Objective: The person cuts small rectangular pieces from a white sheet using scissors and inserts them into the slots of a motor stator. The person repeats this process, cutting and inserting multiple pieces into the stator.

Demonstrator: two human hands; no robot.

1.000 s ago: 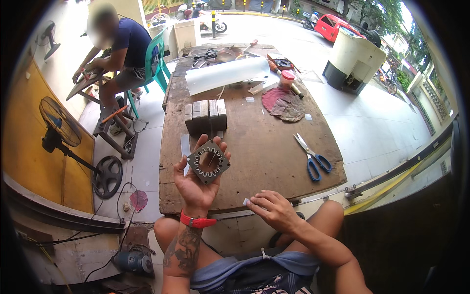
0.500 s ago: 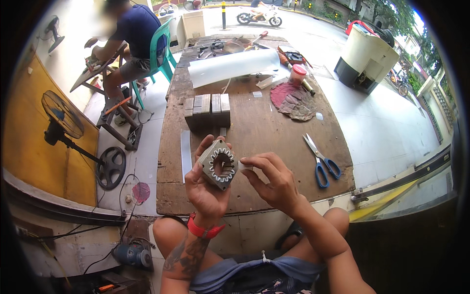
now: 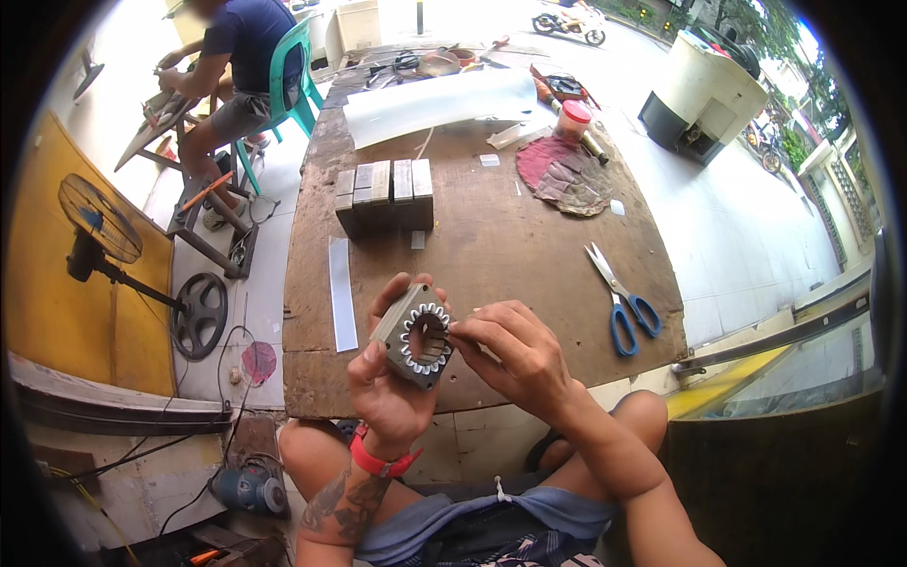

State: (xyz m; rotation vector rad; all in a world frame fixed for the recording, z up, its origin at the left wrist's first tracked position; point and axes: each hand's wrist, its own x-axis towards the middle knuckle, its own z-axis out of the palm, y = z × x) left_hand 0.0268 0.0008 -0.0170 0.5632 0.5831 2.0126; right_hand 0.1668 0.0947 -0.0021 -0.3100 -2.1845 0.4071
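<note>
Stator core held up!
Left hand clamps it, right hand pinches fingertips together at its right rim; scissors lie farther right.

Left fingers partly hidden behind slotted block, co-worker's head blurred, cut off above

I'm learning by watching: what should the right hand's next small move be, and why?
The right hand should probably align its fingertips with the slotted ring in the metal block: the left hand holds the block, slots in view, and those fingertips sit at the ring's right edge. Anything pinched is unclear.
</note>
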